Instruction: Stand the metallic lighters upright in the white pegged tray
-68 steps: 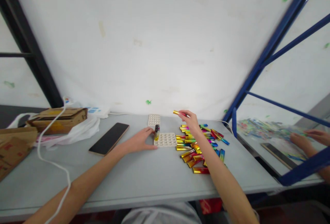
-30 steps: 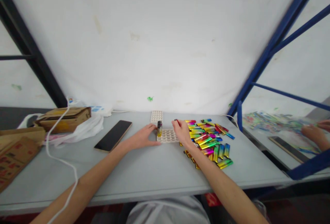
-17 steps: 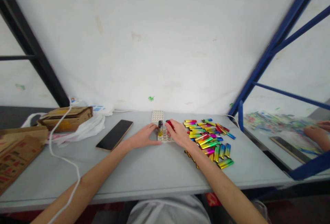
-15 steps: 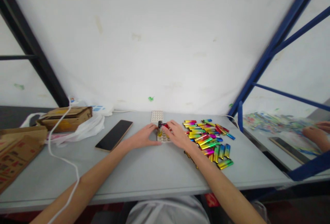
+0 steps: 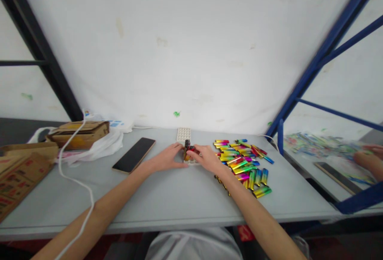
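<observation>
A small white tray with rows of round holes [image 5: 191,164] lies between my hands, mostly covered by them. Several lighters with dark tops [image 5: 187,146] stand in its left part. My left hand [image 5: 167,158] is at the tray's left side, thumb and fingers spread apart, fingertips close to the standing lighters and thumb along the front edge. Over the tray, my right hand [image 5: 207,158] has its fingers closed on a reddish lighter [image 5: 191,149], partly hidden by the fingers. To the right lies a loose pile of shiny multicoloured lighters [image 5: 239,164].
Behind my hands lies another white holed tray [image 5: 183,133]. A black phone [image 5: 134,155] is on the left, beyond it cardboard boxes [image 5: 80,135], a plastic bag [image 5: 109,143] and a white cable [image 5: 86,190]. Blue frame bars [image 5: 299,80] stand right; past them another person's hand [image 5: 366,159] shows.
My right hand has shifted slightly, and the reddish lighter shows closer to the standing ones. My left hand stays at the tray. The whole view has moved a little.
</observation>
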A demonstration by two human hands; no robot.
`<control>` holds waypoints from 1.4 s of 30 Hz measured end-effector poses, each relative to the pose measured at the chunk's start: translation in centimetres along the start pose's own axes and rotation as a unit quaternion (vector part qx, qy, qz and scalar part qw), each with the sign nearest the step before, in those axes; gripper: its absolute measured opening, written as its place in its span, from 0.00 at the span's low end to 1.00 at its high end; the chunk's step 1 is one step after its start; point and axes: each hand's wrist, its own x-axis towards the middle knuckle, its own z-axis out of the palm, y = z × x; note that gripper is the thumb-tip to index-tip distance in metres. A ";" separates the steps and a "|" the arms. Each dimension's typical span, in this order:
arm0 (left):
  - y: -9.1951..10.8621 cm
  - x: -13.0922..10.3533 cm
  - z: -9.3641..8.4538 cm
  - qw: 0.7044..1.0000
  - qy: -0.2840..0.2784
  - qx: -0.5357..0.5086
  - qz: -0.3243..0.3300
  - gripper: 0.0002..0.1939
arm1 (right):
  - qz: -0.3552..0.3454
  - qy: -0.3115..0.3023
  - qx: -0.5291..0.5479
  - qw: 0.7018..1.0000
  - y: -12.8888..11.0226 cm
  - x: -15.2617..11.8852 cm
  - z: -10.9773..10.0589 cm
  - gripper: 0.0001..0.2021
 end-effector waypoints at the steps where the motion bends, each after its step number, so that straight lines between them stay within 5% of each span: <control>1: 0.0 0.0 0.0 1.000 -0.001 0.001 0.002 0.31 | -0.002 -0.009 -0.007 1.000 -0.1 0.0 -0.1 0.16; 15: 0.1 0.0 -0.1 1.000 0.015 0.011 0.007 0.30 | -0.026 -0.090 -0.177 0.980 -0.4 -0.3 0.3 0.12; 25: 0.2 0.0 -0.2 1.000 0.013 0.007 -0.012 0.30 | 0.053 -0.047 -0.182 0.981 3.3 -1.1 -5.2 0.08; 32: 0.0 0.0 -0.1 1.000 0.012 0.007 -0.008 0.30 | 0.053 -0.126 -0.114 0.984 5.3 -2.1 -6.7 0.09; 39: 0.3 0.0 -0.3 1.000 0.005 0.019 -0.008 0.29 | 0.075 -0.097 -0.106 0.987 5.8 -2.0 -6.3 0.05; 42: 0.4 0.0 -0.3 1.000 0.004 0.015 -0.007 0.29 | 0.075 -0.015 -0.124 0.989 5.8 -1.9 -6.2 0.03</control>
